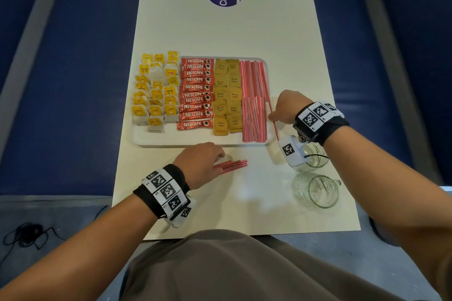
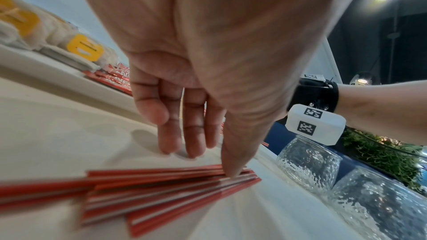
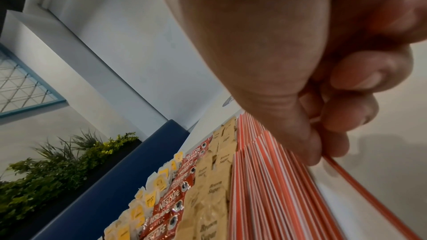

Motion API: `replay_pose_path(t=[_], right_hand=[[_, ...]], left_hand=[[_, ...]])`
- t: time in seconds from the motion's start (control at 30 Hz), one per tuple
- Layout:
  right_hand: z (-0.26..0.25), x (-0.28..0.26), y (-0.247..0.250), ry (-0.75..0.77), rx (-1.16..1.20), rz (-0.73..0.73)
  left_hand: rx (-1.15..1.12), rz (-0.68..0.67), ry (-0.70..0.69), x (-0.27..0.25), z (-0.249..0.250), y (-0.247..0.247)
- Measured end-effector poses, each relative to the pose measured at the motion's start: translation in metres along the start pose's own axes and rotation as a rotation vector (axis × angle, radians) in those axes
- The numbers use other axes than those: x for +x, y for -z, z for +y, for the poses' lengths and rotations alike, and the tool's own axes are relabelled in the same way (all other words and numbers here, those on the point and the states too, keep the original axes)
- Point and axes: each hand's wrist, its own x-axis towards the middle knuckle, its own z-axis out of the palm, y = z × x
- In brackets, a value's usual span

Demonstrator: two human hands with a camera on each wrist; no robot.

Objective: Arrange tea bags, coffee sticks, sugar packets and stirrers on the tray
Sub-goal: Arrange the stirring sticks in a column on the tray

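Head view, tray (image 1: 137,139) of tea bags (image 1: 155,91), right hand (image 1: 285,107) pinching stirrer (image 1: 274,122), left hand (image 1: 201,162) flat on loose stirrers (image 1: 233,165).

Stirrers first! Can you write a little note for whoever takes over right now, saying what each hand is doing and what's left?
Left hand: straight fingers resting on the loose stirrers lying on the table in front of the tray.
Right hand: pinching one stirrer over the tray's right edge.
Done: tea bags, coffee sticks, sugar packets and two rows of stirrers lie in columns on the tray.
Left: lay down the pinched stirrer, then add the loose ones.
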Motion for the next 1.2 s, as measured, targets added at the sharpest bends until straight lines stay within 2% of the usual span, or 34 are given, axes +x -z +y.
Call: replay_pose_path(t=[0.5,0.73,0.8,0.93,1.03,1.2], right_hand=[[-0.01,0.001,-0.006,0.002,0.047,0.044],[-0.016,-0.016,0.0,0.02,0.017,0.054],[-0.021,-0.028,0.001,0.092,0.041,0.039],[-0.042,-0.067,-0.007,0.372,0.093,0.004],[-0.054,-0.094,-0.028,0.529,0.04,-0.033],[-0.064,-0.102,-0.072,0.526,-0.102,-0.054]], left_hand=[[0.014,-0.024,-0.003,-0.006,-0.002,-0.001],[0.009,-0.01,-0.01,-0.009,-0.001,-0.002],[0.011,-0.008,-0.009,-0.01,-0.001,-0.003],[0.03,-0.013,0.017,-0.01,-0.002,-0.004],[0.053,0.001,0.038,-0.012,-0.003,-0.006],[0.033,0.042,0.066,-0.017,-0.004,-0.013]])
